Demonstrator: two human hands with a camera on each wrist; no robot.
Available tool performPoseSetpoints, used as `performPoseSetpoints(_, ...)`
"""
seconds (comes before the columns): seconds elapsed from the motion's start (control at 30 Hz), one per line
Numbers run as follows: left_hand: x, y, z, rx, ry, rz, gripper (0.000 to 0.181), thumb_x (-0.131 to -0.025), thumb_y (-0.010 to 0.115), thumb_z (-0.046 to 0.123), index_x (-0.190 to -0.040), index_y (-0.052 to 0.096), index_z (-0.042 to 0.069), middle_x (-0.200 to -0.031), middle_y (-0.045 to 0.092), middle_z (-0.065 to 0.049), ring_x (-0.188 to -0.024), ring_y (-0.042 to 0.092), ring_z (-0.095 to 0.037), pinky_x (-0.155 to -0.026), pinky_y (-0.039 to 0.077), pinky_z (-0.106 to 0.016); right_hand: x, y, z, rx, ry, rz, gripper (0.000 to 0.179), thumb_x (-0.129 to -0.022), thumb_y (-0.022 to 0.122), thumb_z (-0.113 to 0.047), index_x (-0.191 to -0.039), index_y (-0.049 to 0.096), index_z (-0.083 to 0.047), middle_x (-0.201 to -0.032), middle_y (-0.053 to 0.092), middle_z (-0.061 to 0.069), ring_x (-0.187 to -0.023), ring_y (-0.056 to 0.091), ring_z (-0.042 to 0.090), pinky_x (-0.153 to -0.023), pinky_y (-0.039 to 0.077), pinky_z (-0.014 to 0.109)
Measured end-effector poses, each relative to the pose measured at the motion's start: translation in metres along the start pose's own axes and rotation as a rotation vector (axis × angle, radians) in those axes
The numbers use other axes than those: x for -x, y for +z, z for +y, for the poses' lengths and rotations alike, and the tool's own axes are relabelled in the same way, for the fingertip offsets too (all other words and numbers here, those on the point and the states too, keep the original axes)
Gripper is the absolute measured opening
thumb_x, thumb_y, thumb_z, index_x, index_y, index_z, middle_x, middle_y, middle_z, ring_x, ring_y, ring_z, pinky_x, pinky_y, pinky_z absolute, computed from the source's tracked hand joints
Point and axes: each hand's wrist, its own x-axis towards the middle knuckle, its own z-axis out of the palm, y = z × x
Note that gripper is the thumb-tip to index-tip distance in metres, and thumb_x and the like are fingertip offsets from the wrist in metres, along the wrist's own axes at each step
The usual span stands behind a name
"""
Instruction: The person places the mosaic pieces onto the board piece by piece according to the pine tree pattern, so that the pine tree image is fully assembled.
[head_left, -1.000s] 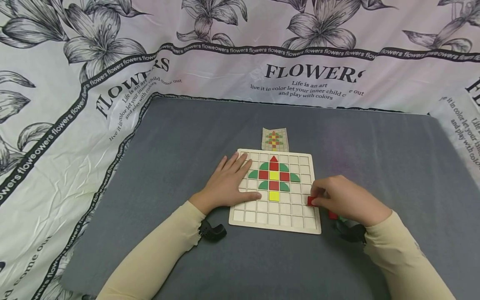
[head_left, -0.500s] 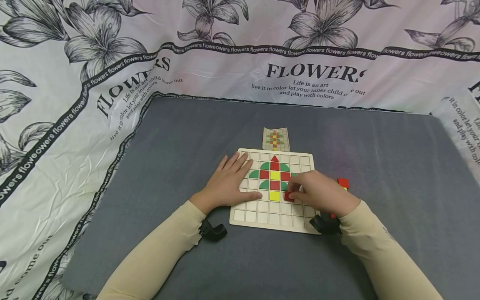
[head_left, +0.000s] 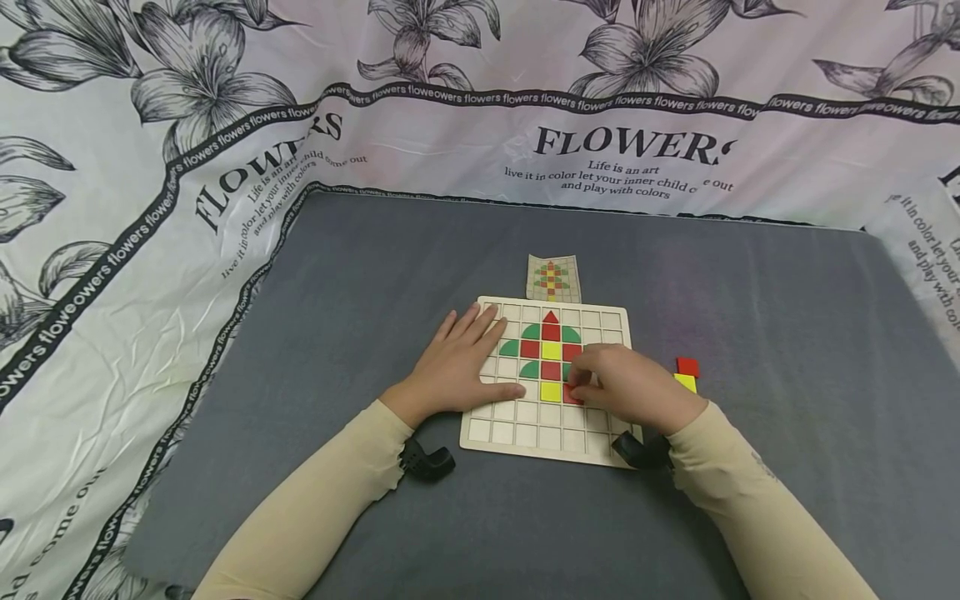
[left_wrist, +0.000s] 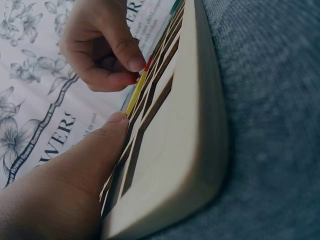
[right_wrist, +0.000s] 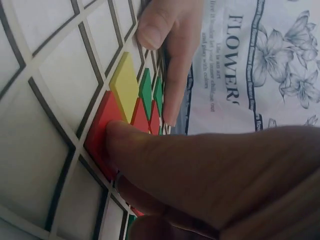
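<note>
A square wooden grid board (head_left: pixel 517 452) lies on the table, with red, yellow and green tiles set into its cells in a tree-like pattern. Spread flat over the board's left side is my left hand (head_left: pixel 453 364), its thumb short of the lower yellow tile (head_left: pixel 551 392). My right hand (head_left: pixel 630 383) pinches a red square tile (right_wrist: pixel 100 131) at the cell just right of that yellow one. In the right wrist view my thumb lies on the tile's face, and the tile appears flat in the cell. The right fingers partly cover green quarter-round tiles above.
Behind the board lies a small pattern card (head_left: pixel 553 277) showing a similar coloured figure. To the right sit a loose red tile (head_left: pixel 687 367) and a yellow tile (head_left: pixel 686 383), partly behind my right wrist. The grey table (head_left: pixel 375 275) meets a flower-printed cloth (head_left: pixel 450 142).
My right hand has moved left from the board's right edge with the red tile, down to the cell beside the yellow tile. The left hand has stayed in place.
</note>
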Motion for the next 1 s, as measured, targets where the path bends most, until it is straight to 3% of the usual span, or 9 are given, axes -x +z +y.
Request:
performPoseSetpoints(0.13,-0.001,0.000,0.000,0.003,0.002,0.000,0.111,-0.089,0.049,0.087,-0.170,0.018,0.019,-0.178,0.005,-0.002,-0.164,-0.008,-0.021,-0.130,-0.004,-0.052,0.001,-0.002,0.002,-0.017,0.000,-0.001,0.014,-0.090,0.081,-0.008,-0.085,0.076,-0.020,-0.081,0.066,-0.012,-0.075,0.056,0.008,-0.067,0.050,0.028)
performPoseSetpoints(0.4,0.001,-0.002,0.001,0.011,0.005,-0.007,0.110,-0.090,0.051,0.085,-0.170,0.018,0.018,-0.178,0.004,-0.002,-0.164,-0.008,-0.022,-0.130,-0.005,-0.051,0.015,-0.020,0.015,-0.009,0.075,0.044,0.009,-0.093,0.076,-0.004,-0.095,0.079,-0.012,-0.086,0.070,-0.006,-0.079,0.060,0.012,-0.071,0.052,0.033)
performPoseSetpoints(0.63,0.001,-0.002,0.001,0.015,0.011,-0.005,0.110,-0.090,0.051,0.085,-0.170,0.018,0.017,-0.178,0.005,-0.002,-0.164,-0.007,-0.023,-0.130,-0.005,-0.052,0.029,-0.035,0.037,-0.023,0.174,0.073,0.012,-0.093,0.072,0.001,-0.103,0.078,-0.004,-0.093,0.074,0.003,-0.082,0.065,0.016,-0.074,0.055,0.038)
performPoseSetpoints(1.0,0.000,-0.001,0.000,0.012,0.010,-0.004,0.110,-0.090,0.050,0.085,-0.170,0.018,0.018,-0.178,0.005,-0.002,-0.164,-0.007,-0.022,-0.130,-0.004,-0.052,0.045,-0.050,0.073,-0.011,0.268,0.061,0.016,-0.092,0.075,-0.003,-0.107,0.077,-0.003,-0.098,0.075,0.007,-0.090,0.066,0.025,-0.076,0.055,0.043)
